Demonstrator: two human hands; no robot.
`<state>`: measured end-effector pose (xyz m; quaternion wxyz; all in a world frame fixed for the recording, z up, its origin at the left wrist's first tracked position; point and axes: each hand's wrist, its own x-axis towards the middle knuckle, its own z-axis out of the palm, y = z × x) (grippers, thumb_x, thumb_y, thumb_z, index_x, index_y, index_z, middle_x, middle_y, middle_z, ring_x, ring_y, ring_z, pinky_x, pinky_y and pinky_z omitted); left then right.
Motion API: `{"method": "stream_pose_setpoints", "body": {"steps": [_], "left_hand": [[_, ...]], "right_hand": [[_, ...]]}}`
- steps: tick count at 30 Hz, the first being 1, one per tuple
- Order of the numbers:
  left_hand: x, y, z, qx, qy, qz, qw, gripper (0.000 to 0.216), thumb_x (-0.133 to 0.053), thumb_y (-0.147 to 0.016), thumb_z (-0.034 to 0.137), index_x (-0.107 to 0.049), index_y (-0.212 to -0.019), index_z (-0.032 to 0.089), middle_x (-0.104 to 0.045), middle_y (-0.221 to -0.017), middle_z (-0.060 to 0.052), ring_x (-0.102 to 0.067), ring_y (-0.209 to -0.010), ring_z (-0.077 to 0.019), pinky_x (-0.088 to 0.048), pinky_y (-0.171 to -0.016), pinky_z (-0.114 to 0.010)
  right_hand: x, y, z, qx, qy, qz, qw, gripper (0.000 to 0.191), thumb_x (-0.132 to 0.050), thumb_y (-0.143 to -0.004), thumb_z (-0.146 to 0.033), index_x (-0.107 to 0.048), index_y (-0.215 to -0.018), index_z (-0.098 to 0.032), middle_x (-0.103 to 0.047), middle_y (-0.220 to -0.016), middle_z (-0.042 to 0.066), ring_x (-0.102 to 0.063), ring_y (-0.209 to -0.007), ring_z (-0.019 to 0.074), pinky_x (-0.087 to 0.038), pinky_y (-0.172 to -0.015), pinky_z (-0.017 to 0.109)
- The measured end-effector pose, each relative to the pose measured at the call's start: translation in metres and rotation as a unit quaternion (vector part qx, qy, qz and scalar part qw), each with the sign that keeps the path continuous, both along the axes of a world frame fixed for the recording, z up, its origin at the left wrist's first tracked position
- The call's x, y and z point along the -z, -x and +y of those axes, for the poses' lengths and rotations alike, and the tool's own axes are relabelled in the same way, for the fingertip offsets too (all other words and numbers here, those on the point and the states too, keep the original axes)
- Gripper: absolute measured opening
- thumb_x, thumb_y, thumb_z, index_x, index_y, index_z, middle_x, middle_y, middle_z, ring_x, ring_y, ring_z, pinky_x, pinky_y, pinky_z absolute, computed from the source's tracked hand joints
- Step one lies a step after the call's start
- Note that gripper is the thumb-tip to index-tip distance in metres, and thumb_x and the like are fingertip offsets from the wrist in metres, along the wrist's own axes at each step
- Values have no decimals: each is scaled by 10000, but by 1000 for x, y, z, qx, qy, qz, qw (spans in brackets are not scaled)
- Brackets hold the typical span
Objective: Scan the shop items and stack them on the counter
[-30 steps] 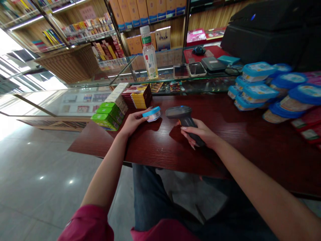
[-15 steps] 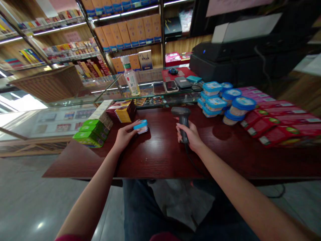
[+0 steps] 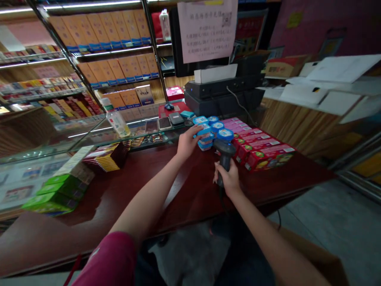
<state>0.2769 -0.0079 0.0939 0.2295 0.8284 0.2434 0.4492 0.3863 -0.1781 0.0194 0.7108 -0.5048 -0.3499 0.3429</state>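
Observation:
My left hand (image 3: 188, 142) reaches to the front of a group of small tubs with blue lids. Its fingers are closed around a blue-lidded tub (image 3: 204, 129) at the top of the front stack. More tubs of the same kind, such as a round one (image 3: 225, 135), stand behind and to the right. My right hand (image 3: 228, 174) grips the handle of a black barcode scanner (image 3: 224, 153) upright above the table, close to the tubs. Its cord runs down below the hand.
The dark wooden table (image 3: 143, 190) carries red boxes (image 3: 264, 149) right of the tubs. Green boxes (image 3: 56, 194) and dark red-and-yellow packs (image 3: 104, 157) stand at left. A bottle (image 3: 116, 121), phones and a mouse (image 3: 169, 106) lie beyond, before a black machine (image 3: 220, 95).
My left hand has moved right with the tub, from the middle of the table to the tub stack. The view has turned right. My right hand still holds the scanner, now nearer the tubs.

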Motion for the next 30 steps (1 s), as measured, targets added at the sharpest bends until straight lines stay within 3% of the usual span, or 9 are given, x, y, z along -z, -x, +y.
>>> {"method": "stream_pose_setpoints", "body": {"steps": [3, 6, 9, 12, 15, 19, 22, 25, 30], "left_hand": [[6, -25, 9, -11, -11, 33, 999, 418, -644, -879, 59, -739, -1250, 225, -700, -1367, -62, -555, -1410, -246, -422, -1206, -415], [12, -33, 14, -12, -19, 56, 998, 446, -601, -903, 64, -714, -1293, 248, -660, -1427, -62, -508, -1451, -249, -416, -1209, -439], [14, -28, 18, 12, -36, 80, 996, 493, -604, -906, 85, -658, -1376, 220, -600, -1495, -95, -433, -1505, -254, -371, -1240, -440], [16, -3, 20, 6, -74, 82, 994, 607, -616, -927, 158, -508, -1523, 206, -467, -1607, -112, -330, -1560, -240, -308, -1276, -427], [26, 53, 20, -97, -114, 86, 985, 662, -548, -976, 212, -359, -1609, 236, -376, -1665, -90, -250, -1590, -222, -246, -1300, -454], [39, 161, 15, -240, -121, 186, 945, 711, -524, -952, 171, -311, -1631, 196, -278, -1705, -92, -161, -1612, -231, -91, -1329, -463], [38, 240, 14, -305, -96, 225, 920, 766, -564, -924, 187, -287, -1639, 171, -226, -1718, -97, -123, -1618, -245, -19, -1327, -443], [34, 300, 16, -392, -75, 185, 898, 817, -604, -926, 293, -255, -1639, 103, -151, -1725, -150, -68, -1624, -280, 7, -1316, -475], [45, 358, 17, -447, -45, 146, 881, 672, -561, -953, 355, -423, -1567, 118, -380, -1645, -179, -222, -1597, -301, -14, -1305, -534]], "right_hand": [[4, 1, 5, -8, 9, -13, 1000, 384, -754, -788, -488, -483, -969, -284, -496, -503, -95, -469, -371, 140, -454, -387, 290], [4, 1, 7, -15, 2, -16, 1000, 355, -756, -792, -464, -489, -937, -281, -506, -508, -87, -472, -376, 142, -449, -389, 293], [-2, 2, 3, -34, -4, 10, 999, 368, -775, -778, -430, -513, -975, -262, -503, -516, -102, -466, -375, 126, -449, -382, 275], [-9, 3, -3, -90, 8, 41, 995, 472, -810, -751, -435, -541, -1088, -244, -548, -591, -101, -479, -390, 105, -465, -387, 257], [-15, 10, -2, -160, 29, 63, 985, 546, -817, -764, -469, -561, -1184, -232, -592, -681, -78, -484, -407, 90, -460, -376, 245], [-19, 41, 17, -265, 56, 72, 960, 530, -822, -780, -473, -575, -1179, -225, -637, -750, -50, -507, -444, 88, -483, -416, 248], [-20, 78, 43, -323, 60, 55, 943, 531, -838, -762, -466, -579, -1145, -206, -676, -780, -25, -537, -474, 95, -483, -454, 246], [-20, 115, 70, -377, 66, 60, 922, 520, -836, -753, -452, -594, -1126, -181, -707, -794, 4, -551, -487, 100, -457, -471, 240], [-18, 144, 93, -455, 91, 78, 883, 516, -810, -776, -424, -614, -1171, -157, -712, -788, 25, -550, -508, 104, -440, -480, 234]]}}
